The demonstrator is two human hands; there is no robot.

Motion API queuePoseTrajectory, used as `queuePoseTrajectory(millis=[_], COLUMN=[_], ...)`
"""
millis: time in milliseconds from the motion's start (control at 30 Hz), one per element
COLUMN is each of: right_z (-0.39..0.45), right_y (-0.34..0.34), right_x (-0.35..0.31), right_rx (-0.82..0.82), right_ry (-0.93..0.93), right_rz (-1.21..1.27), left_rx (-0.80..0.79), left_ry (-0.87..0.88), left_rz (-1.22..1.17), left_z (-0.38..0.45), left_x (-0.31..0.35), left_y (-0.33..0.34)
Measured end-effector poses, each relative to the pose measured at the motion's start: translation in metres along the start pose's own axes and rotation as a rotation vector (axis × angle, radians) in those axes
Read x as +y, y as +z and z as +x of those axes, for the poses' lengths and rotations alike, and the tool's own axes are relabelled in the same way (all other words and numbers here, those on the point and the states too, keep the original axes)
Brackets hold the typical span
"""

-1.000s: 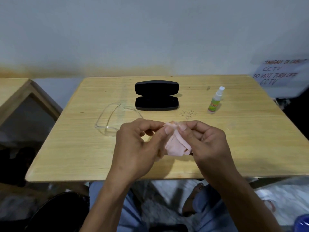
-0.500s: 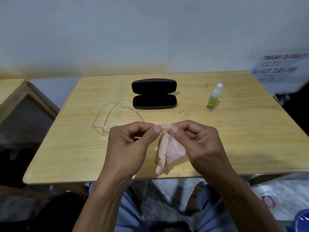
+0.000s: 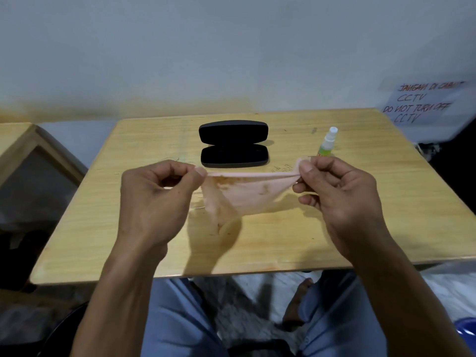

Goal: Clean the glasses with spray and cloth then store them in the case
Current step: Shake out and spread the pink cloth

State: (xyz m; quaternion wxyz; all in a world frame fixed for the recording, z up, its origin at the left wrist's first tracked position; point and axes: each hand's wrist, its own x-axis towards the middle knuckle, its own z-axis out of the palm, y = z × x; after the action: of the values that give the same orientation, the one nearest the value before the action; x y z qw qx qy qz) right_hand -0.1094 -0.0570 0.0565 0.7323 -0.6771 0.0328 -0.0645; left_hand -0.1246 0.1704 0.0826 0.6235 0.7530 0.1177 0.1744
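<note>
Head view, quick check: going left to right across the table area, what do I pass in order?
left hand → pink cloth stretched between both hands → spray bottle → right hand. The open black case lies behind the cloth, so it has no place of its own.

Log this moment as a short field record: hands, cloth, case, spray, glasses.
left hand: pinches one end of cloth
right hand: pinches other end of cloth
cloth: pink, stretched between both hands above table
case: black, open, empty
spray bottle: upright, right of case
glasses: mostly hidden behind hands and cloth
</note>
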Motion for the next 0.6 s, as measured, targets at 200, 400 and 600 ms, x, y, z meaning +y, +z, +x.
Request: queuePoseTrajectory(millis=[200,400,600], right_z=[0.005,0.005,0.002], right_y=[-0.003,-0.004,-0.004], right_x=[-0.010,-0.023,-0.034], right_rx=[0.064,0.024,-0.064], right_ry=[0.011,-0.068,-0.077], right_rz=[-0.033,-0.070,-0.067], left_rx=[0.047,0.078,0.091], left_ry=[-0.013,-0.007,0.001], left_rz=[-0.012,-0.005,0.043], left_z=[0.007,0.010,0.010], left_x=[0.006,0.007,0.002], left_y=[0.005,0.008,0.012])
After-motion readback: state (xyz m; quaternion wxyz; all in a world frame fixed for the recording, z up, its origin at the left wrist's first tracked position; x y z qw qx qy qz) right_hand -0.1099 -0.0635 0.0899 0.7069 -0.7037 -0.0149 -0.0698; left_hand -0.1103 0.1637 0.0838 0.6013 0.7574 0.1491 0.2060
